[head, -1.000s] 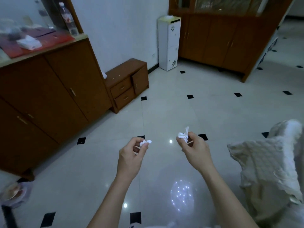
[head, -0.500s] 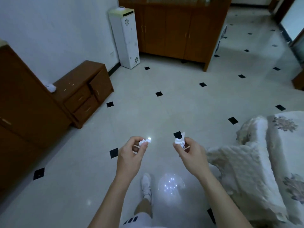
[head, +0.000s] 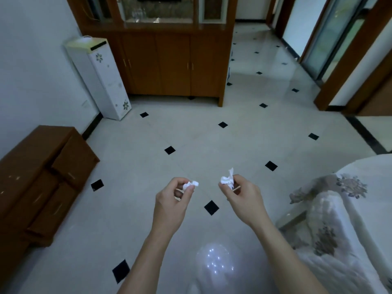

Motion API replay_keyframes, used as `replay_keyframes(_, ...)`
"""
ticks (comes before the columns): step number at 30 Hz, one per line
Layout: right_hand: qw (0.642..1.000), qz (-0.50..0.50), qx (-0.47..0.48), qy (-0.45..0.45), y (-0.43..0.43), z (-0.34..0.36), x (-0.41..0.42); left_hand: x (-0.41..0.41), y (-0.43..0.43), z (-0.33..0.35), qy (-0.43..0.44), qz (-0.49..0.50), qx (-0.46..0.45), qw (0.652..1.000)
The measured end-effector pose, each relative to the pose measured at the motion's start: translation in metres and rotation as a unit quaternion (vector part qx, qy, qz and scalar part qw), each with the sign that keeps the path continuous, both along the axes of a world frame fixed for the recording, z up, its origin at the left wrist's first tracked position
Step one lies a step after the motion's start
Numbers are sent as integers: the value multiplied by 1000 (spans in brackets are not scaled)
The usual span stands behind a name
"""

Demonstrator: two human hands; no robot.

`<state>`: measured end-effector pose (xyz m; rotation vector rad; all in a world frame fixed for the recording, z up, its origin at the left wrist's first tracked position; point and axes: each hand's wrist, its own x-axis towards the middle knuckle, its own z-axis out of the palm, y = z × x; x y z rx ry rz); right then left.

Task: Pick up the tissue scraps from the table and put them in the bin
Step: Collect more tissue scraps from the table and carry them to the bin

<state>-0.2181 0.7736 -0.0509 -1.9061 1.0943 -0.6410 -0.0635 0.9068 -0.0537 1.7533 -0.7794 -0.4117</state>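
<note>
My left hand (head: 169,204) is held out in front of me, its thumb and fingertips pinched on a small crumpled white tissue scrap (head: 191,185). My right hand (head: 244,200) is level with it, a hand's width to the right, pinched on a second white tissue scrap (head: 227,179) that sticks up above the fingers. Both hands hang over the tiled floor. No bin and no table are in view.
A low brown drawer unit (head: 42,177) stands at the left. A white floral box-shaped stand (head: 101,79) leans by the wall beside a tall wooden cabinet (head: 169,60). A sofa with a pale floral cover (head: 350,219) fills the right. Open tiled floor (head: 201,134) lies ahead, with a doorway at the far right.
The view has swung to the right across the room: the big cabinet on the left has dropped out and the doorway has come in. Both hands keep their scraps and their pose.
</note>
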Motion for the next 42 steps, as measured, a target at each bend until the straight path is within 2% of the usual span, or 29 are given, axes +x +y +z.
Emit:
replay_keyframes(11, 992, -124, 36, 13, -115, -21, 15, 55, -160, -6, 1, -124, 13, 992)
replay_keyframes(18, 983, -182, 31, -4, -226, -34, 19, 63, -287, -10, -5, -171, 17, 985)
replay_keyframes(28, 973, -228, 34, -18, -425, -22, 1, 43, -499, -4, 2, -231, 23, 973)
replay_keyframes(42, 944, -327, 42, 17, -589, -31, -36, 11, -716, -18, -7, -311, 20, 950)
